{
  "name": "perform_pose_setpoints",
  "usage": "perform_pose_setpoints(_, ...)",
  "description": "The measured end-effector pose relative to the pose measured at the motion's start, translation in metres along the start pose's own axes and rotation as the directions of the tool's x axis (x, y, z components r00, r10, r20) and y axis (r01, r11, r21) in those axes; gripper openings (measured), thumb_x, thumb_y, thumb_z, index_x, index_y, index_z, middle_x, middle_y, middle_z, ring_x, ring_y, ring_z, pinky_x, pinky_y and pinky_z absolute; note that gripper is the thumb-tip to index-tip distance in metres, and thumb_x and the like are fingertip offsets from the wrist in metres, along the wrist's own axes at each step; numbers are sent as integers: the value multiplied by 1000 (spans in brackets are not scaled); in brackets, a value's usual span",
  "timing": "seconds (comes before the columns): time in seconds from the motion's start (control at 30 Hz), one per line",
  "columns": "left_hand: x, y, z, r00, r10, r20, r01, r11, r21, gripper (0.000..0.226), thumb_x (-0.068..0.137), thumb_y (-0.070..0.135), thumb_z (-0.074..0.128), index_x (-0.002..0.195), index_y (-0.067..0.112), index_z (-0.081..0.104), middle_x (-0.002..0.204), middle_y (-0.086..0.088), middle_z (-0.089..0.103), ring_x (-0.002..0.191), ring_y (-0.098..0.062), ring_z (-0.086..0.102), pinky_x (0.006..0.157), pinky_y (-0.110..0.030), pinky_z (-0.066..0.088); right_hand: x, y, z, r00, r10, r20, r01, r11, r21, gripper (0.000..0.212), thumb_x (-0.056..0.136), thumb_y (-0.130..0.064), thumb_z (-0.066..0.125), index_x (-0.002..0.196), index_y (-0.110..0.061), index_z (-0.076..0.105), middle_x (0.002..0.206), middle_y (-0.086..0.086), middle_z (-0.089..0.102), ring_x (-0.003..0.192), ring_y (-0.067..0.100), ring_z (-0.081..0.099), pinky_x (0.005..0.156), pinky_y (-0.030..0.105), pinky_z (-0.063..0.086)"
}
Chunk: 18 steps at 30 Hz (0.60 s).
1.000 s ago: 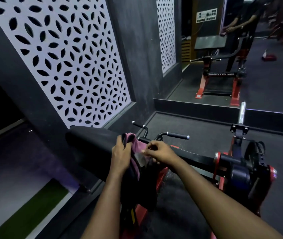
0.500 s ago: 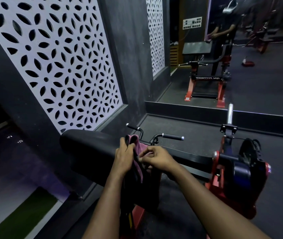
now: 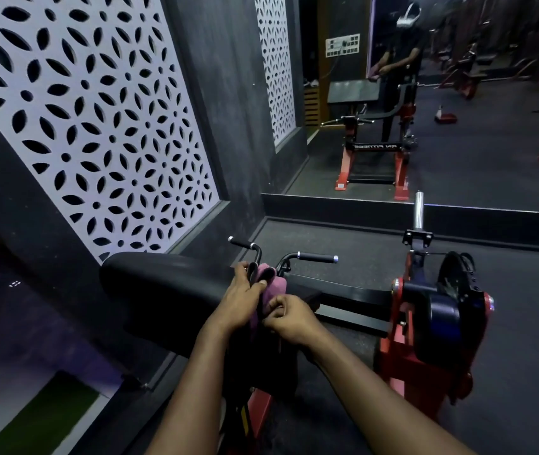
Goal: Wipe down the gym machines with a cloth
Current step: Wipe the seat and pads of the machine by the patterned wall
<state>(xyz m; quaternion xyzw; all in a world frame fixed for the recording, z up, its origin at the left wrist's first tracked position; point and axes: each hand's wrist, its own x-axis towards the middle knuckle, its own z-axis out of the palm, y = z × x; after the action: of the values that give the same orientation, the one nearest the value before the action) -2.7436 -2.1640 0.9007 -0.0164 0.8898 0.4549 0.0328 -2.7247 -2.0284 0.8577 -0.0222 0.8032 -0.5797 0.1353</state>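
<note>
I watched the two hands meet, wrists close together, at the right end of the gym machine's black pad [image 3: 163,290]. The left hand [image 3: 243,297] curled round the pink cloth [image 3: 273,282], thumb pressed against it. The right hand [image 3: 289,318], knuckles up, pinched the cloth's lower part.

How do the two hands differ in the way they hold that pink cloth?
The left hand sits higher, near the top fold of the pink cloth, thumb laid across it; the right hand sits lower, fingers curled, pinching the cloth's edge. The left hand is beside the black pad; the right hand is on the cloth's other side. Both hold the same cloth.
</note>
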Motion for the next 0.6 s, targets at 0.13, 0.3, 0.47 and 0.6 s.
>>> perform_pose_setpoints(0.13, 6, -25, 23, 1000, -4, 14, -2, 926, 377, 68, 98, 61, 46, 155, 31, 25, 168, -7, 11, 155, -29, 2, 122, -57, 8, -6, 16, -13, 955, 156, -251, -118, 980, 161, 19, 84, 5, 61, 81, -14, 61, 63, 4, 71, 47, 10, 63, 47, 18, 43)
perform_pose_setpoints(0.3, -9, -23, 63, 960, 98, -261, 79, 802, 591, 89, 88, 75, 46, 159, 30, 16, 169, -11, 4, 153, -40, 6, 118, -65, 12, 2, 39, -39, 869, 135, -476, -66, 985, 160, 21, 84, 1, 61, 81, -19, 67, 83, 2, 75, 80, 20, 71, 81, 36, 58)
perform_pose_setpoints(0.47, -12, -26, 81, 915, 191, -355, 88, 765, 638, 77, 83, 67, 57, 143, 21, 44, 157, -10, 36, 133, -41, 39, 99, -60, 40, 21, 62, -46, 971, -9, -237, 25, 998, 65, 29, 93, 5, 58, 103, -19, 73, 105, -3, 74, 100, 13, 67, 91, 21, 52)
perform_pose_setpoints(0.6, -22, -29, 89, 875, 291, -388, 6, 793, 610, 62, 86, 62, 54, 139, 31, 48, 153, -2, 40, 123, -33, 46, 92, -48, 46, 34, 70, -47, 955, -63, -289, 70, 997, 12, 39, 85, 12, 56, 87, -24, 71, 93, -4, 74, 92, 17, 68, 80, 18, 51)
